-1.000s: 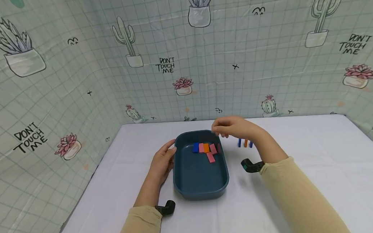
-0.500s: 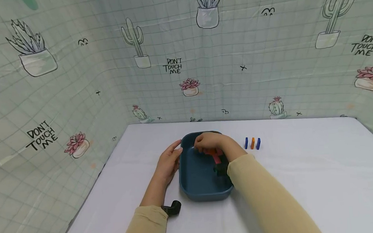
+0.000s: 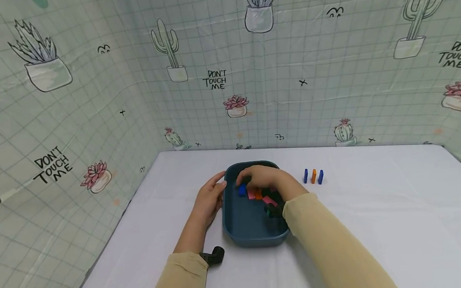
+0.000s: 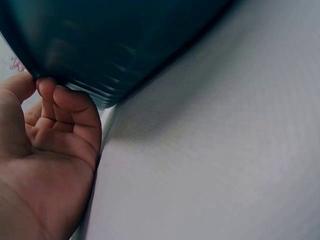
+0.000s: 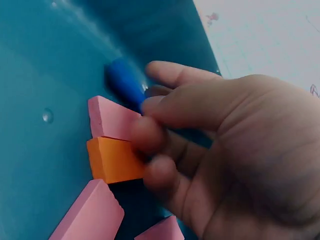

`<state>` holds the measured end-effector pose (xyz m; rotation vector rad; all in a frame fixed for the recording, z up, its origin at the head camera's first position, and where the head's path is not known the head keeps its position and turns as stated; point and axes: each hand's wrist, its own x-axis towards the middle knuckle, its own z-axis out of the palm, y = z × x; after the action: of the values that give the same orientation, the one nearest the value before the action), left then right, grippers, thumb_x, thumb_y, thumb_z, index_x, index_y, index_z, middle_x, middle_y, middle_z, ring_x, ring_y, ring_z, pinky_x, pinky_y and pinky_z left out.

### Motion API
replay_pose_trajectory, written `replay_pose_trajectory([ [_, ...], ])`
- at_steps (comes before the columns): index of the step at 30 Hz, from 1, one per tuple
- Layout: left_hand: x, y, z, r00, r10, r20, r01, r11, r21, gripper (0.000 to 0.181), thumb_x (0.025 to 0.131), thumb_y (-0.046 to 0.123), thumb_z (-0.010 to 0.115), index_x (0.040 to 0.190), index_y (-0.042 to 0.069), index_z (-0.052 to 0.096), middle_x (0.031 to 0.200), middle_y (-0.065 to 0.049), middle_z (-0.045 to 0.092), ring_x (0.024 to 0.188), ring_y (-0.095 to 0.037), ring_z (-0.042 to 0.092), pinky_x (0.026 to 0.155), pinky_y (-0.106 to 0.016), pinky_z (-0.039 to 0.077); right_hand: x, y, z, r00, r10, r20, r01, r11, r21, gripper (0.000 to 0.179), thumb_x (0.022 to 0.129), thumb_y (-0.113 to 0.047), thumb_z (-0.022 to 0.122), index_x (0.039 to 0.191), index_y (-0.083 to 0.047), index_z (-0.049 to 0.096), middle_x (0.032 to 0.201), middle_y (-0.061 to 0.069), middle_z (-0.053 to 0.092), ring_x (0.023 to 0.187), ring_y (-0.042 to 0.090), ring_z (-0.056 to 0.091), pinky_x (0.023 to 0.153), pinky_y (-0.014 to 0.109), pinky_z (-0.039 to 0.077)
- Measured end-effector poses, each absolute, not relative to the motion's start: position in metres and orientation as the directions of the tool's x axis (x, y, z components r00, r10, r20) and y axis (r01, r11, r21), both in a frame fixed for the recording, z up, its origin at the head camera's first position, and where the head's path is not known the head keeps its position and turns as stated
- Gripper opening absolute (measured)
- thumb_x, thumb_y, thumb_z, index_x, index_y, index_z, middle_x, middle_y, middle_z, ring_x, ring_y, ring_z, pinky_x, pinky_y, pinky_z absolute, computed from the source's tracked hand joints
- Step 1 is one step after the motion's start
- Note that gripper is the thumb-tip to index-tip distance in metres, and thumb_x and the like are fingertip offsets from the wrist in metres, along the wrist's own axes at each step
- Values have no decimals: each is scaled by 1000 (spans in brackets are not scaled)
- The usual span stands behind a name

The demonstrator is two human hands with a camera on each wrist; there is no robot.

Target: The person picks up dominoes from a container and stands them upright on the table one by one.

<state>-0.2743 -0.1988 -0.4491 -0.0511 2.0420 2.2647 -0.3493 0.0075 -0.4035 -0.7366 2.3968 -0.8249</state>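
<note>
My left hand (image 3: pixel 211 196) holds the left rim of a dark blue-green plastic tub (image 3: pixel 257 240), its thumb at the rim and its curled fingers against the outer wall in the left wrist view. My right hand (image 3: pixel 262 177) is down inside the tub at the far end. In the right wrist view a blurred blue block (image 5: pixel 124 82) reaches out from between the thumb and fingertip of my right hand (image 5: pixel 235 135). Beside it lie a pink block (image 5: pixel 112 119) and an orange block (image 5: pixel 115 160) in a row, with another pink block (image 5: pixel 90 212) angled below.
On the white table (image 3: pixel 372 223), right of the tub, stand a blue block (image 3: pixel 306 175), an orange block (image 3: pixel 314 176) and a second blue block (image 3: pixel 320 177). A patterned cloth (image 3: pixel 196 115) hangs behind the table and along its left side.
My right hand has come from above the tub's far right corner down into the tub. The blocks inside have shifted left and nearer. My left hand keeps its hold on the rim.
</note>
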Motion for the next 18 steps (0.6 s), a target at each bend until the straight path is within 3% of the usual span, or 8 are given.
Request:
replay_pose_trajectory([
  [5,-274,-199,-451,-995,47,-88,-93,-114,989,39,100,26,59,139,26,56,72,4,53,55,-9,44,52,-21,39,-348,5,-405,-718,-633,-291,-375,703,-604,27,92,-14,63,113,-30,70,130,-1,58,98,19,56,83,33,48],
  [18,-274,-199,-450,-995,48,-93,-98,-117,988,38,100,26,58,138,28,56,76,3,54,58,-9,46,54,-21,41,-348,3,-407,-695,-642,-322,-355,697,-623,20,93,-34,67,112,-27,69,108,-3,64,87,18,58,71,32,49],
])
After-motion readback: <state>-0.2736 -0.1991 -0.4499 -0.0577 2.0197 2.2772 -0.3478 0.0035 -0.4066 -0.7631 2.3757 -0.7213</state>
